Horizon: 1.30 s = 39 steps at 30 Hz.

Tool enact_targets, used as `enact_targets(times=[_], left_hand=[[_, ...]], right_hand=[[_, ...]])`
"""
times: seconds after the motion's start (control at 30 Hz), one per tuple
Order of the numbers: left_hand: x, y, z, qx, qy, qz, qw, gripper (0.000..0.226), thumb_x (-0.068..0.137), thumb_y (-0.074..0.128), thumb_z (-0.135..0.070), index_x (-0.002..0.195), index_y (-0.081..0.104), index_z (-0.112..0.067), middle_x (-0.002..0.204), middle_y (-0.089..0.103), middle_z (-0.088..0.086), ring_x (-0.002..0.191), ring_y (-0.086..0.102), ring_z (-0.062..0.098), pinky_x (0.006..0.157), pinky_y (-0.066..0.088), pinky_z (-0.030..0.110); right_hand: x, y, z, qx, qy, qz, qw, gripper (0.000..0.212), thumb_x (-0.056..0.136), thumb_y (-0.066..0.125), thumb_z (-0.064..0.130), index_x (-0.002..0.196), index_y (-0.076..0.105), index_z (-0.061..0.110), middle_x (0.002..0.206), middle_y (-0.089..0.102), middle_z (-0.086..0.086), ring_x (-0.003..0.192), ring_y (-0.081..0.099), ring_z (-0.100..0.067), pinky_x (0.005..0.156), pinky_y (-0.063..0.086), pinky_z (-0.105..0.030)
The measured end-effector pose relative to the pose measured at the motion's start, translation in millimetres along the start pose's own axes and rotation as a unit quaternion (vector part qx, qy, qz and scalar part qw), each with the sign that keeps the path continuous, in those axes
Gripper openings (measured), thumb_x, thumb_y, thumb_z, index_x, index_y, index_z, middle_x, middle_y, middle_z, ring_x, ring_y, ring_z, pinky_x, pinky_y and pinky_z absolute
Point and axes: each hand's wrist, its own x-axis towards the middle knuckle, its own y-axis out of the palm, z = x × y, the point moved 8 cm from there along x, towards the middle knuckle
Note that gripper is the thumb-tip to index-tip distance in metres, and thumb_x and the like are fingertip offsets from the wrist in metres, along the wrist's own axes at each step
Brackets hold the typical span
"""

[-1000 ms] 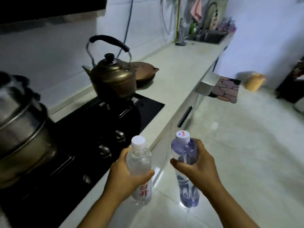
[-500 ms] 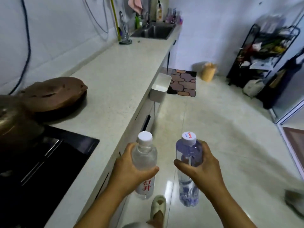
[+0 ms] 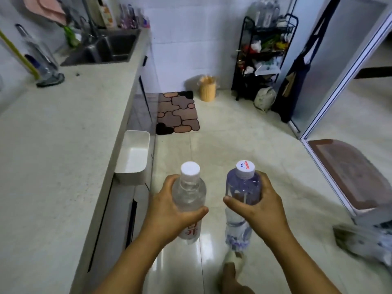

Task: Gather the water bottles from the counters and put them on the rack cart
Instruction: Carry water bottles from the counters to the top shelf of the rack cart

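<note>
— Where are our bottles?

— One in each hand, upright, over the floor. Our left hand [image 3: 169, 211] wraps the clear bottle [image 3: 189, 192] below its shoulder; our right hand [image 3: 257, 206] curls round the purple-tinted bottle [image 3: 242, 194], thumb across the front.

— And the rack cart [image 3: 263, 52]?

— Far ahead of the right hand, against the wall — well apart from us.

— So how do we carry well?

— We keep both bottles vertical, grip firm at mid-body, steer right of the counter [image 3: 63, 145] beside our left hand, and likely look for a free shelf — the tiers seem crowded.
</note>
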Motion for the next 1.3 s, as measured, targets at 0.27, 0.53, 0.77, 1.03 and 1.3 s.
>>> enact_targets(times=[0.27, 0.53, 0.77, 1.03, 1.3], left_hand=[[208, 66, -56, 0.015, 0.023, 0.016, 1.0, 0.071, 0.056, 0.085, -0.029, 0.109, 0.039, -0.041, 0.095, 0.05, -0.03, 0.085, 0.053, -0.002, 0.066, 0.037, 0.008], [387, 88, -111, 0.005, 0.014, -0.017, 1.0, 0.076, 0.054, 0.086, -0.032, 0.115, 0.042, -0.038, 0.104, 0.058, -0.018, 0.093, 0.058, 0.007, 0.069, 0.045, 0.013], [559, 103, -122, -0.024, 0.006, -0.028, 0.999, 0.063, 0.054, 0.086, -0.03, 0.101, 0.046, -0.044, 0.1, 0.062, -0.019, 0.093, 0.062, 0.006, 0.071, 0.05, 0.02], [781, 120, -183, -0.034, 0.039, 0.038, 0.998, 0.059, 0.053, 0.087, -0.03, 0.093, 0.046, -0.047, 0.094, 0.061, -0.024, 0.087, 0.059, -0.003, 0.075, 0.051, 0.024], [964, 170, -232, -0.036, 0.057, 0.081, 0.994, 0.062, 0.052, 0.086, -0.031, 0.099, 0.048, -0.045, 0.092, 0.065, -0.021, 0.08, 0.063, -0.003, 0.074, 0.053, 0.027]], right_hand=[[211, -58, -18, 0.009, -0.007, -0.021, 1.0, 0.066, 0.06, 0.084, 0.025, 0.108, 0.041, 0.04, 0.099, 0.055, 0.025, 0.088, 0.056, 0.006, 0.059, 0.044, 0.002], [405, -88, -5, 0.002, -0.008, -0.003, 1.0, 0.064, 0.061, 0.083, 0.024, 0.107, 0.042, 0.041, 0.1, 0.055, 0.023, 0.089, 0.057, 0.002, 0.062, 0.043, 0.004], [569, -93, -14, -0.032, 0.007, -0.006, 0.999, 0.065, 0.063, 0.082, 0.023, 0.11, 0.04, 0.037, 0.108, 0.057, 0.01, 0.091, 0.058, -0.008, 0.057, 0.045, -0.003], [776, -96, 2, -0.052, 0.06, -0.038, 0.996, 0.07, 0.064, 0.081, 0.023, 0.113, 0.033, 0.036, 0.114, 0.051, 0.007, 0.101, 0.05, -0.015, 0.087, 0.044, -0.031], [943, -137, -5, -0.068, 0.08, -0.099, 0.99, 0.069, 0.064, 0.081, 0.025, 0.118, 0.038, 0.029, 0.105, 0.049, 0.012, 0.087, 0.048, -0.005, 0.075, 0.041, -0.013]])
